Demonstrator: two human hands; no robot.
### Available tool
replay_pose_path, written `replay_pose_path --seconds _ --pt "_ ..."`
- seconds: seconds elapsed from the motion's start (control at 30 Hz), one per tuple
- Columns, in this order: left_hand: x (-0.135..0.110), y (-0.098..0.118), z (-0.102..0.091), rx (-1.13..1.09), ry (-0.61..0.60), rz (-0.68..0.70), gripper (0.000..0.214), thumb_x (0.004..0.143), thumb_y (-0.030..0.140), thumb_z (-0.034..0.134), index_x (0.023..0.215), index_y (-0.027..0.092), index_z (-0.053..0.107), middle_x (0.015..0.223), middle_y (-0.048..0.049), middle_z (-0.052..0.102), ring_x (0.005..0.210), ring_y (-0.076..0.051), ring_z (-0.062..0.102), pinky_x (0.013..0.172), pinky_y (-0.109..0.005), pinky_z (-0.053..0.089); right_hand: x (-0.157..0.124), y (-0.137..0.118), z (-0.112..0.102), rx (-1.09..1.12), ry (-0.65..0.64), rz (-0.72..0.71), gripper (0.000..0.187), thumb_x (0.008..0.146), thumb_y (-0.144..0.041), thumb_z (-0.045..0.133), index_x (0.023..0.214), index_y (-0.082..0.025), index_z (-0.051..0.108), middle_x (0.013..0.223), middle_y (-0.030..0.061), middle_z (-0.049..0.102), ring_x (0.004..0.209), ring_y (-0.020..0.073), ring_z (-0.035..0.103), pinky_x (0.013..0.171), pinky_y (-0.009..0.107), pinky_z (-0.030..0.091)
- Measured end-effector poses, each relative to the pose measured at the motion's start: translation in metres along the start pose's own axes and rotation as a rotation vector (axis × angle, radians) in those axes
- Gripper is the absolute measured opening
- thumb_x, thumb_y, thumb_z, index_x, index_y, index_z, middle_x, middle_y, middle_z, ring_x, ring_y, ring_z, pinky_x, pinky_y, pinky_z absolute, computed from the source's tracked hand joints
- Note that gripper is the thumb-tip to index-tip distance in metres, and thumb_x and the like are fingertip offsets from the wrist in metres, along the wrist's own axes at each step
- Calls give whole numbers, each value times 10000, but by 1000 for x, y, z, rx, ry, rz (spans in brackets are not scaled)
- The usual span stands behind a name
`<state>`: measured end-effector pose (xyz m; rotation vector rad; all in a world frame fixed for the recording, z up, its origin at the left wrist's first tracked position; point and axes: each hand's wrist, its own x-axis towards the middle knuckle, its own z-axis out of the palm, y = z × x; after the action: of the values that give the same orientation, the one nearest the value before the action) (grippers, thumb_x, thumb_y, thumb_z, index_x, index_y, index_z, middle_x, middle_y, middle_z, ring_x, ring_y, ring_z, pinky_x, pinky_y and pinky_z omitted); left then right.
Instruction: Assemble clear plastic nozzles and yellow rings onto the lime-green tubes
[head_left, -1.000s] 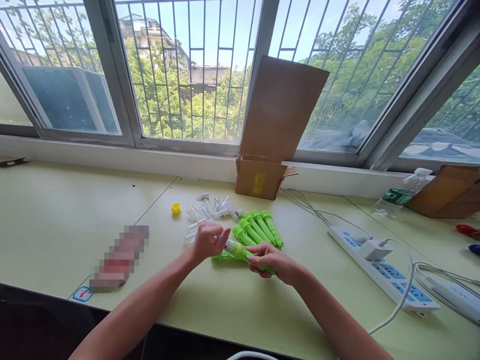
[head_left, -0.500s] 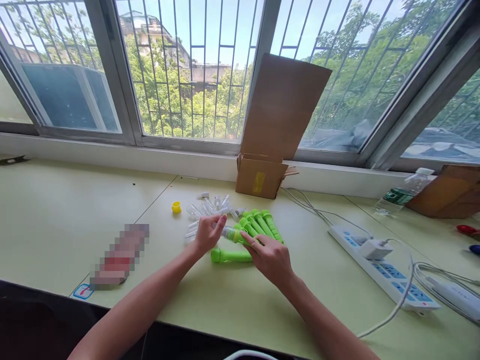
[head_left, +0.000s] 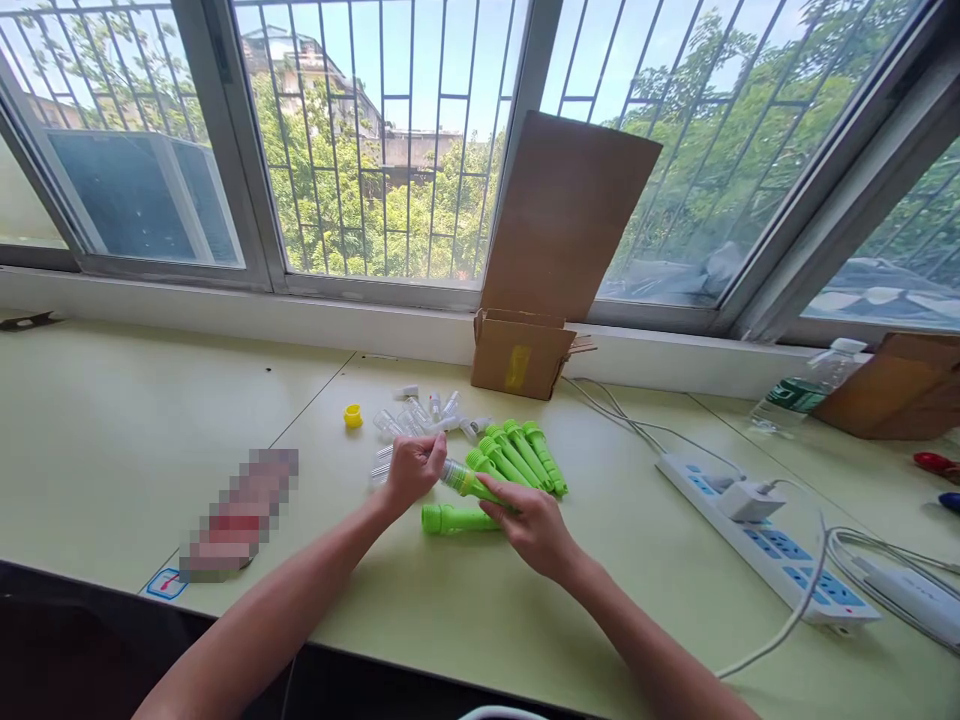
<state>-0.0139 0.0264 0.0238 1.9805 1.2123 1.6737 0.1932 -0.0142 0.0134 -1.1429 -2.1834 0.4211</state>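
Observation:
My left hand (head_left: 414, 470) is closed around a clear plastic tube (head_left: 454, 474), most of it hidden by the fingers. Its ribbed end meets a green plastic tube (head_left: 474, 487), which my right hand (head_left: 536, 525) grips with the fingers wrapped over it. The two tubes are in line, end to end, tilted down to the right. Just below them, another green tube (head_left: 450, 518) lies on the table, its right end under my right hand. Several more green tubes with threaded ends (head_left: 529, 455) lie side by side behind. Beyond my left hand are several clear plastic tubes (head_left: 388, 424).
A yellow ring-shaped piece (head_left: 352, 416) sits left of the clear tubes. At the back stands a cardboard box (head_left: 523, 352) with its flap up. To the right lie a white power strip (head_left: 765, 540) with cables and a plastic bottle (head_left: 802, 388). A pixelated item (head_left: 240, 515) lies at left.
My right hand's fingers have shifted along the green tube, down and to the right, showing more of it. My left hand has moved slightly left and down, still holding the clear tube.

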Motion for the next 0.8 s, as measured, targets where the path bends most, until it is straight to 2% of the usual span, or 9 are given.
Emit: replay_pose_path --seconds 0.17,0.23,0.27,0.33,0.4,0.47,0.57,0.7,0.8 --pt "-1 0 -1 18 -17 60 544 900 392 430 425 174 280 431 53 187 410 -60 189 424 -246 165 1 0 -4 239 -56 82 462 861 -448 589 1250 -202 636 1197 113 671 1001 283 653 859 413 519" --pt "-1 1 -3 28 -28 105 542 904 375 427 427 173 271 427 55 187 405 -59 184 424 -247 163 2 1 -5 351 -92 118 490 847 -484 598 1230 -184 651 1165 118 686 994 279 645 861 415 513" --pt "-1 1 -3 31 -34 128 535 905 360 429 430 173 268 426 57 187 403 -59 183 423 -247 163 2 1 -5 410 -124 143 503 839 -500 603 1225 -181 655 1082 114 716 923 260 655 809 394 527" --pt "-2 2 -4 36 -50 172 517 903 326 437 438 176 269 421 59 193 399 -59 186 420 -245 170 3 2 -8 539 -221 204 534 826 -522 610 1230 -177 653 799 72 721 663 177 617 607 301 513" --pt "-4 3 -4 41 -66 211 499 901 295 441 443 178 281 409 61 220 389 -59 201 420 -242 188 4 1 -12 670 -344 270 557 819 -530 613 1251 -180 638 575 -2 587 470 91 440 441 214 378" --pt "-5 4 -4 47 -76 250 484 898 273 442 446 182 296 402 59 252 380 -60 221 420 -243 202 6 1 -17 774 -432 315 553 803 -524 633 1246 -193 643 543 -33 491 461 67 328 405 193 279" --pt "-7 5 -3 57 -75 317 474 892 254 443 445 187 302 403 56 265 373 -64 228 419 -252 194 7 0 -25 857 -511 362 553 764 -517 669 1213 -193 667 567 -29 465 495 75 318 404 197 263" --pt "-6 3 -3 84 -63 380 473 894 249 441 446 191 300 405 53 273 376 -71 229 425 -265 183 8 -1 -23 827 -514 354 562 771 -514 660 1232 -192 654 555 -33 461 481 75 321 404 202 276" --pt "-2 -2 -6 124 -57 383 468 906 256 429 456 192 315 411 51 293 382 -74 243 431 -262 194 6 -2 -13 662 -392 314 575 808 -524 619 1266 -176 629 529 -31 503 441 81 369 416 215 328"
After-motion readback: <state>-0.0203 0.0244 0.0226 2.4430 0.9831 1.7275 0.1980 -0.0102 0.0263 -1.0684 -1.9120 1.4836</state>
